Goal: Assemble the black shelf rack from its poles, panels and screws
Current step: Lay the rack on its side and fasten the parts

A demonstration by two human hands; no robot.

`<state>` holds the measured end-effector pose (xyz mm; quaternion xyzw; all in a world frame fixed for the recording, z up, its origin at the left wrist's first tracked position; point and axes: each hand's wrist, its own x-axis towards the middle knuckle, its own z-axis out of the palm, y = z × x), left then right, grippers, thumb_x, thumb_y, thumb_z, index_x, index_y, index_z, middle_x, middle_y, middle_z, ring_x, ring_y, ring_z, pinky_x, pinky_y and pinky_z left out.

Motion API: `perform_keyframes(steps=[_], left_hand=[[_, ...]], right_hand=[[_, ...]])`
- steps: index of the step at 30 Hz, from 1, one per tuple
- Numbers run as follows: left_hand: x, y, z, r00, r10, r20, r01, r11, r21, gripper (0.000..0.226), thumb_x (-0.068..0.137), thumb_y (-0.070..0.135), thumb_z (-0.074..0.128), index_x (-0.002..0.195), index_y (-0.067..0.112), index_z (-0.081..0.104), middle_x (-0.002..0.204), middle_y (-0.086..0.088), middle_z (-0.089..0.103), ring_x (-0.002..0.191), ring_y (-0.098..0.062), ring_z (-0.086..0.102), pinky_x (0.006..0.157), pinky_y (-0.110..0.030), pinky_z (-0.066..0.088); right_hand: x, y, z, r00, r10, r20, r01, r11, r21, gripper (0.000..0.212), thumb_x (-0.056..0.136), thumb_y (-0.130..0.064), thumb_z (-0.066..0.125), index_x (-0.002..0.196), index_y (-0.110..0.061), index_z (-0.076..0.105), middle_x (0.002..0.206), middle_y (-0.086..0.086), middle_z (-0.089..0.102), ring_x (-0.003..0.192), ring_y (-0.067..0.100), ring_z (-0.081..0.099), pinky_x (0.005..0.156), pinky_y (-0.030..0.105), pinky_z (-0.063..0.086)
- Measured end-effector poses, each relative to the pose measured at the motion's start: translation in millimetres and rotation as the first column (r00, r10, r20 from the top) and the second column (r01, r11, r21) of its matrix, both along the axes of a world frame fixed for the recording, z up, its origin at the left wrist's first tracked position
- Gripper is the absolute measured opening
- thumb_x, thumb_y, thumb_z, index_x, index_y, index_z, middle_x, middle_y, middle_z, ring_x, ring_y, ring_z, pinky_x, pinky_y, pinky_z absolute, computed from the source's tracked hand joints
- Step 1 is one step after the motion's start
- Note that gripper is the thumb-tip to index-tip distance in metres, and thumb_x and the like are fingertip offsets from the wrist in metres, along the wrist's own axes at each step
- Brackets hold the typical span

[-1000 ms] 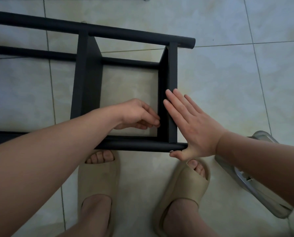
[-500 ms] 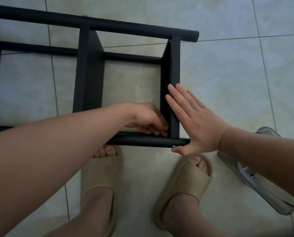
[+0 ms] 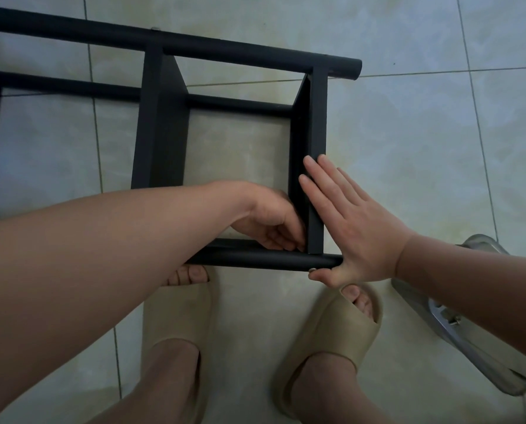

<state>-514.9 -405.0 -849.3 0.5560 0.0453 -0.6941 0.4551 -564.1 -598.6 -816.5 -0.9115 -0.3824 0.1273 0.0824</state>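
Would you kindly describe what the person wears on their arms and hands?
Nothing: both the left hand and right hand are bare, with no gloves, rings or watch visible. The left forearm and right forearm are uncovered, no sleeves in view.

domestic interior, likely a home. floor (image 3: pixel 408 142) of large glossy pale tiles with thin grout lines. person stands in beige foam slippers (image 3: pixel 329 341), bare toes showing. flat-pack black shelf rack (image 3: pixel 160 133) lies on the floor. a clear plastic object (image 3: pixel 457 325) lies near right.
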Motion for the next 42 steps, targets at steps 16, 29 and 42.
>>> perform_keyframes(steps=[16, 29, 42], left_hand=[[7.6, -1.8, 1.8, 0.991, -0.132, 0.001, 0.132, 0.991, 0.034, 0.013, 0.091, 0.007, 0.063, 0.099, 0.012, 0.072, 0.082, 0.001, 0.070, 0.074, -0.011, 0.061, 0.081, -0.027, 0.049], [9.4, -1.2, 0.6, 0.989, -0.149, -0.018, 0.150, 0.988, 0.033, 0.011, 0.093, 0.011, 0.062, 0.097, 0.014, 0.072, 0.086, 0.003, 0.070, 0.079, -0.011, 0.060, 0.085, -0.029, 0.048], [16.6, -5.5, 3.0, 0.966, -0.255, -0.042, 0.257, 0.965, 0.043, 0.013, 0.094, 0.012, 0.059, 0.100, 0.013, 0.071, 0.089, 0.001, 0.068, 0.082, -0.013, 0.060, 0.091, -0.033, 0.047]], right_hand=[[0.1, 1.8, -1.0, 1.000, -0.007, -0.002, 0.007, 1.000, 0.023, 0.126, 0.074, -0.079, 0.057, 0.158, 0.006, 0.017, 0.167, 0.026, 0.004, 0.156, 0.040, 0.001, 0.121, 0.060, 0.024], [-0.4, 2.6, -2.5, 1.000, -0.010, -0.008, 0.011, 0.999, 0.040, 0.126, 0.074, -0.079, 0.057, 0.159, 0.004, 0.015, 0.168, 0.024, 0.003, 0.156, 0.039, 0.000, 0.120, 0.061, 0.025], [-0.4, 3.5, -3.6, 1.000, -0.013, -0.009, 0.014, 0.999, 0.050, 0.126, 0.073, -0.079, 0.057, 0.158, 0.004, 0.016, 0.167, 0.025, 0.005, 0.156, 0.039, 0.001, 0.120, 0.060, 0.024]])
